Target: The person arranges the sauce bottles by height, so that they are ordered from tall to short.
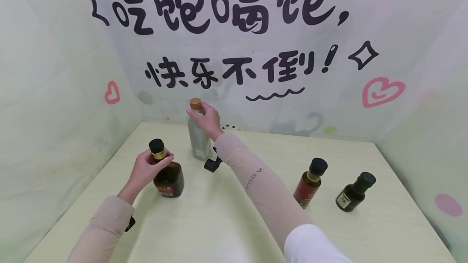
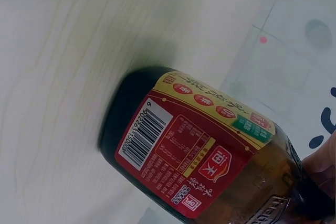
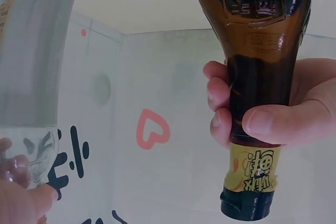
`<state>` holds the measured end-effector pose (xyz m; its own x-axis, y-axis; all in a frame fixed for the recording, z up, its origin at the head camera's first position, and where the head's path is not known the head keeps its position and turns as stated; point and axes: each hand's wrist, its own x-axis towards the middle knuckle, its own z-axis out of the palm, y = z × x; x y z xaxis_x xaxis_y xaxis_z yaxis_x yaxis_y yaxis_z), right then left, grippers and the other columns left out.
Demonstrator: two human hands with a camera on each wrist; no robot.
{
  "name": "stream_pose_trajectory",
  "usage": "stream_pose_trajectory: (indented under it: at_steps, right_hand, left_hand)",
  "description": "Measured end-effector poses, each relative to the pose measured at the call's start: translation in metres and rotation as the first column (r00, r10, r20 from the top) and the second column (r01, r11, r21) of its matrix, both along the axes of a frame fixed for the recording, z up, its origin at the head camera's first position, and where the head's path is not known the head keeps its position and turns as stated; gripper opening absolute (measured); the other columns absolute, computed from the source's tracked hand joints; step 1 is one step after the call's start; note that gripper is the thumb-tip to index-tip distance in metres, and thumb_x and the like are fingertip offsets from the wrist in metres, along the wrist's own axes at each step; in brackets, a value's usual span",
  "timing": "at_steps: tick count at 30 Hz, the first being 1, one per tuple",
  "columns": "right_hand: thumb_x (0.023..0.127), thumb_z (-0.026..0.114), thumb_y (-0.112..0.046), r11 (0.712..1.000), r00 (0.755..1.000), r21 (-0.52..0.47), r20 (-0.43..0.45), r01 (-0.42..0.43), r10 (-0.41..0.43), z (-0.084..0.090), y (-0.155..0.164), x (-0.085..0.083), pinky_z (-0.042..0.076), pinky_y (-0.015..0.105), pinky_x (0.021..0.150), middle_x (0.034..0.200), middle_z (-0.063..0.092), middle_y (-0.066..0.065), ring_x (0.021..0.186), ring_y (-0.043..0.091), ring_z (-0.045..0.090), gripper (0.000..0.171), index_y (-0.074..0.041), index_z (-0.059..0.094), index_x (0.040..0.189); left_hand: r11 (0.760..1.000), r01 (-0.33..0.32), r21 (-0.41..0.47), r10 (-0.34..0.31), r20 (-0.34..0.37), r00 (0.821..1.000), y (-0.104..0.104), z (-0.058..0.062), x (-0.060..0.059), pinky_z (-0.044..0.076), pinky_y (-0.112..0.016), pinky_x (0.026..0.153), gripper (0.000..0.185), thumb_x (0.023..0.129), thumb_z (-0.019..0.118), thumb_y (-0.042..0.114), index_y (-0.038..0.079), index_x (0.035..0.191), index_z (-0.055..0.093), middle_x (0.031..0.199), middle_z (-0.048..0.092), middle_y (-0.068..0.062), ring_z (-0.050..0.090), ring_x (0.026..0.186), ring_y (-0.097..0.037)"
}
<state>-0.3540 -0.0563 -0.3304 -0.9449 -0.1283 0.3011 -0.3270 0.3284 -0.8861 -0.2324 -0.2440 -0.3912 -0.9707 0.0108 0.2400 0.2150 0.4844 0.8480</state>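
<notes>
Mid-grasp on two bottles: left hand [image 1: 146,169] wrapped round neck of squat brown glass bottle [image 1: 169,180], right hand [image 1: 206,119] gripping tall clear cork-topped bottle [image 1: 198,139] near the tabletop's [image 1: 226,222] back. Next, probably, steady upright lifts.

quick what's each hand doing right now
Left hand: gripping the neck of the dark brown bottle.
Right hand: gripping the clear bottle near its top.
</notes>
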Motion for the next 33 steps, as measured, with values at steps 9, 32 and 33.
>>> stream_pose_trajectory:
  at_steps: [9,32,33]
  right_hand:
    - [0.083,0.062,-0.036,0.995,0.996,0.042,0.018,-0.09,0.089,0.006,0.008,-0.004,0.041,0.028,0.089,0.117,0.058,0.001,0.107,0.017,0.052,0.042,-0.013,0.056,0.118]
    - [0.085,0.062,-0.029,0.952,0.944,0.007,0.132,-0.307,0.303,0.005,0.019,-0.025,0.04,0.029,0.09,0.12,0.055,0.004,0.108,0.015,0.05,0.043,-0.012,0.052,0.123]
    - [0.085,0.062,-0.029,0.952,0.944,0.01,0.128,-0.307,0.303,0.005,0.018,-0.025,0.04,0.029,0.089,0.119,0.055,0.004,0.108,0.015,0.05,0.043,-0.012,0.052,0.123]
  left_hand:
    - [0.999,0.022,0.027,-0.021,-0.027,0.999,0.001,0.001,0.0,0.047,-0.018,0.072,0.03,0.082,0.066,0.028,0.005,0.101,0.061,0.097,0.063,-0.009,0.059,0.083,-0.005]
    - [0.999,0.027,0.029,-0.027,-0.009,1.0,-0.002,0.001,-0.002,0.048,-0.02,0.072,0.031,0.082,0.066,0.03,0.005,0.099,0.061,0.095,0.063,-0.007,0.06,0.082,-0.007]
    - [0.999,0.027,0.033,-0.026,-0.007,1.0,-0.002,0.0,-0.002,0.048,-0.02,0.072,0.031,0.082,0.066,0.03,0.005,0.099,0.061,0.095,0.063,-0.006,0.06,0.082,-0.007]
